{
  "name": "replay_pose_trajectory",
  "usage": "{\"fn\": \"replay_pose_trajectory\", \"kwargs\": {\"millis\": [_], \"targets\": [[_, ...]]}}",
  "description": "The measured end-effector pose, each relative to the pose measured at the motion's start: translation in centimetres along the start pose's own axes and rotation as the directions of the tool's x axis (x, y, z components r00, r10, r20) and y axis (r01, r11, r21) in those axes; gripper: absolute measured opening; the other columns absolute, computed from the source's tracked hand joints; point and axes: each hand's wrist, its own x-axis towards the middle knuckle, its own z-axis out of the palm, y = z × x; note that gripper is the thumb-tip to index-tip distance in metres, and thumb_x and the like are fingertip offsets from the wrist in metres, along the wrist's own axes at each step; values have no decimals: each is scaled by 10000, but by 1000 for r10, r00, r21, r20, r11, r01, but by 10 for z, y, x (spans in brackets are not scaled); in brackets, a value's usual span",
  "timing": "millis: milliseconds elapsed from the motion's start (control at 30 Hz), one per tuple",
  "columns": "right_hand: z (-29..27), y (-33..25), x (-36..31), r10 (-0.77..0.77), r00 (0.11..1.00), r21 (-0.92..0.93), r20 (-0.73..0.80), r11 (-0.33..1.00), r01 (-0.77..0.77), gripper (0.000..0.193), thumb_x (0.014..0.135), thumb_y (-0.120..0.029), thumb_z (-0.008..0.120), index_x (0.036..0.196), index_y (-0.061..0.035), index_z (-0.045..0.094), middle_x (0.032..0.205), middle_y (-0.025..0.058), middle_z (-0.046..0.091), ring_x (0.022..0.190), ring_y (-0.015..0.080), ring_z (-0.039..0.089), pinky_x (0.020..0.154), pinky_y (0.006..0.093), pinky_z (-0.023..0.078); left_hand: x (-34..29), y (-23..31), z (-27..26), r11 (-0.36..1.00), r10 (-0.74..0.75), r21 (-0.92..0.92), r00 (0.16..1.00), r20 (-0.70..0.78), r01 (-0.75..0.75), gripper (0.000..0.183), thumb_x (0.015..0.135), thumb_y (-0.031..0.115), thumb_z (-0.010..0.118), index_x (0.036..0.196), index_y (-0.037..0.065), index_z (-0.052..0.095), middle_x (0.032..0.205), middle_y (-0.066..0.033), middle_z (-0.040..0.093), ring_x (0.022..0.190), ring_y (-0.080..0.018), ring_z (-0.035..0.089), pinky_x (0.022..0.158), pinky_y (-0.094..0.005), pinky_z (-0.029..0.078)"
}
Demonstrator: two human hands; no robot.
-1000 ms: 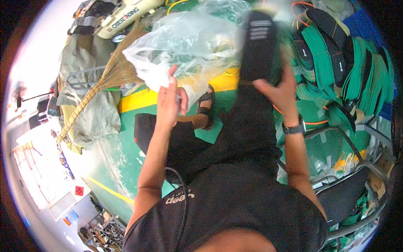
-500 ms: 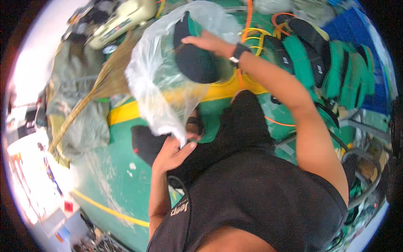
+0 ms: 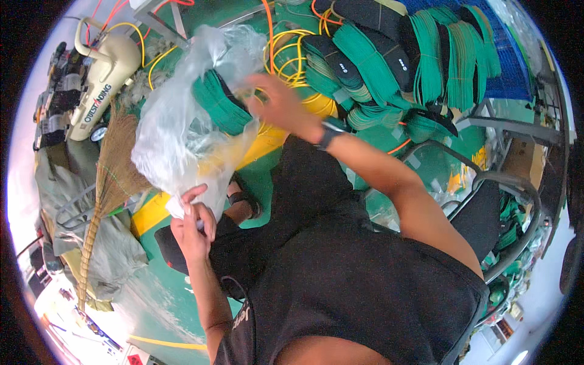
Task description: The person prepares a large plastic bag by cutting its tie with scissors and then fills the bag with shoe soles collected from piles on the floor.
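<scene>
A clear plastic bag point(image 3: 161, 143) hangs in front of me with its near end bunched up. My left hand point(image 3: 194, 228) grips that bunched end, the fingers bent around the plastic. Inside the bag lies a stack of green, black-edged flat pieces point(image 3: 222, 106), shaped like insoles. My right hand point(image 3: 280, 108) is beside the stack's right end, at the bag's edge. Motion smears its fingers, so whether they touch the stack or the plastic cannot be made out.
More green and black stacks point(image 3: 371, 67) are piled at the far right by a blue woven sheet point(image 3: 511, 67). Yellow hose point(image 3: 292, 58) coils behind the bag. A broom point(image 3: 115, 152) and a beige machine point(image 3: 106, 85) stand left. A metal-framed chair point(image 3: 526, 201) is at right.
The stack, earlier in my right hand, now sits inside the bag apart from my palm. Both hands and the bag have shifted left in view, as the whole view has swung right.
</scene>
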Motion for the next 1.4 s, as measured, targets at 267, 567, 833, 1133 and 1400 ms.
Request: {"fn": "replay_pose_trajectory", "kwargs": {"millis": [267, 567, 833, 1133, 1400], "targets": [[-95, 172, -73, 322, 725, -678, -609, 263, -687, 576, 763, -466, 628, 1028, 30, 506, 1001, 204, 531, 958, 367, 497, 809, 458, 425, 36, -19, -10, 995, -97, -11, 993, -63, 97, 382, 976, 274, 403, 1052, -77, 535, 497, 10, 386, 390, -59, 326, 364, -196, 265], [-54, 175, -75, 376, 745, -696, -552, 284, -659, 643, 720, -519, 651, 994, 50, 533, 969, 239, 529, 937, 397, 496, 841, 463, 415, 47, -7, -6, 992, -120, 51, 989, 86, 116, 414, 980, 289, 376, 1037, -87, 539, 512, -8, 402, 389, -75, 345, 367, -207, 281], [-92, 214, -42, 858, 317, -459, -404, 110, -882, 1001, 772, -763, 331, 1188, 135, 477, 1260, 308, 460, 1188, 451, 414, 994, 485, 325, 52, -7, -6, 989, -140, 68, 980, 144, 131, 406, 968, 288, 404, 1028, -82, 558, 525, -18, 433, 408, -84, 378, 390, -213, 312], [-97, 266, -19, 944, 251, -205, -212, 208, -956, 1092, 674, -831, 408, 1158, 142, 517, 1260, 322, 456, 1218, 410, 423, 1002, 398, 339, 29, -9, -25, 992, -57, -114, 997, 42, 61, 389, 950, 260, 431, 1042, -96, 555, 626, -61, 513, 556, -133, 498, 541, -251, 410], [-71, 248, -18, 931, 339, -622, -134, 187, -760, 1168, 552, -890, 456, 1169, 99, 530, 1266, 271, 480, 1216, 369, 443, 995, 413, 344, 27, -7, -32, 989, -76, -128, 997, -30, 72, 449, 951, 320, 414, 1030, -98, 556, 629, -67, 518, 563, -143, 505, 550, -255, 413]]}}
